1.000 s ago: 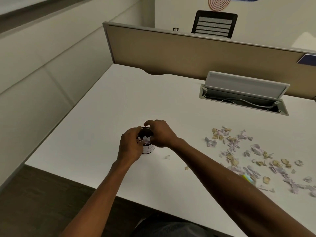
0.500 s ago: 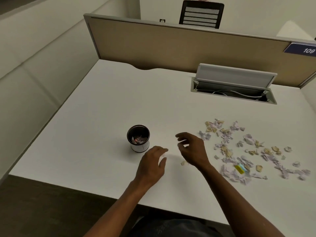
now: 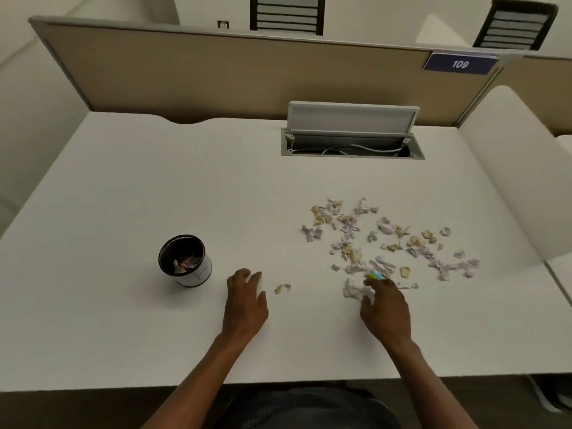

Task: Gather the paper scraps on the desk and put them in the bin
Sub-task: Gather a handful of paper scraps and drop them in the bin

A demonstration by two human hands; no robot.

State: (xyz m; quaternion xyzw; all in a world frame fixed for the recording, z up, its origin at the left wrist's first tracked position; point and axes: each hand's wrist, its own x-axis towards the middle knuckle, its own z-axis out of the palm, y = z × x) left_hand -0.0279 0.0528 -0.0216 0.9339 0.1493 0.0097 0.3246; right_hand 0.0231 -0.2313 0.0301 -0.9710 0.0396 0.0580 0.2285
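Note:
A small round bin (image 3: 185, 261), black inside with a white wall, stands on the white desk (image 3: 123, 187) at left of centre and holds a few scraps. Many pale purple and tan paper scraps (image 3: 383, 236) lie scattered on the right half. A stray pair of scraps (image 3: 282, 288) lies between my hands. My left hand (image 3: 246, 300) rests flat on the desk right of the bin, fingers apart, holding nothing. My right hand (image 3: 385, 306) reaches into the near edge of the scrap pile, fingers spread over a white crumpled scrap (image 3: 353, 291) and touching a blue-yellow piece (image 3: 376, 275).
An open cable tray (image 3: 353, 147) with its lid raised is set in the desk at the back. A tan partition (image 3: 235, 72) with a "109" sign (image 3: 460, 64) closes off the far side. White side panels flank the desk.
Both hands left the bin's rim, where they had dropped scraps. The left came to rest beside the bin; the right swept right to the scrap pile. The view tilted down and right.

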